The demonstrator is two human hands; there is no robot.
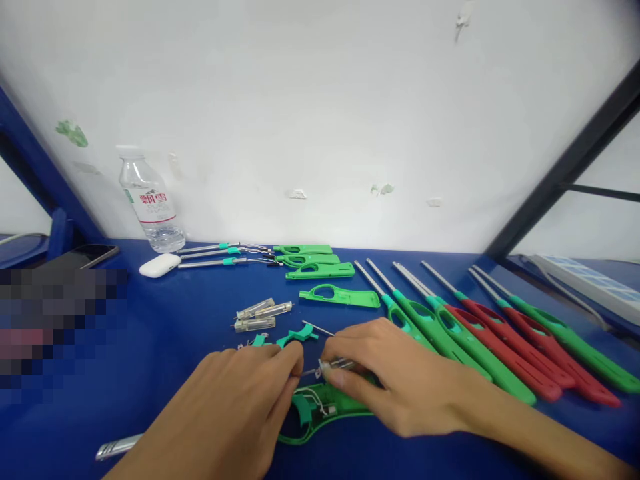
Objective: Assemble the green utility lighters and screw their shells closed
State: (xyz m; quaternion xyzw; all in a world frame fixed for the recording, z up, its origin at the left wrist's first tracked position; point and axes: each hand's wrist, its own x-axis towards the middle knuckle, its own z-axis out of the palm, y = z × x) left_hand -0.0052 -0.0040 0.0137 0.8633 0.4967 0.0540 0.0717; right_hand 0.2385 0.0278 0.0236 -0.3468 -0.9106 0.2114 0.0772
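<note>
My right hand (385, 373) pinches a clear lighter fuel tank (343, 363) with a metal tip between thumb and fingers. The fingers of my left hand (240, 400) are closed just left of that tip. A thin grey piece (309, 372) runs between its fingertips and the tank; what the left fingers grip is mostly hidden. Below both hands lies an open green lighter shell (300, 437), holding a teal trigger (303, 408) and white wires (316, 400). At lower left, a metal tube (117, 447) sticks out from behind my left forearm.
Several clear fuel tanks (255, 324) and teal triggers (297, 335) lie behind my hands. Green shell halves (340, 296) and metal tubes with wires (213, 263) sit farther back. Assembled lighters (505, 340) line the right. A bottle (153, 207) and white case (160, 265) stand back left.
</note>
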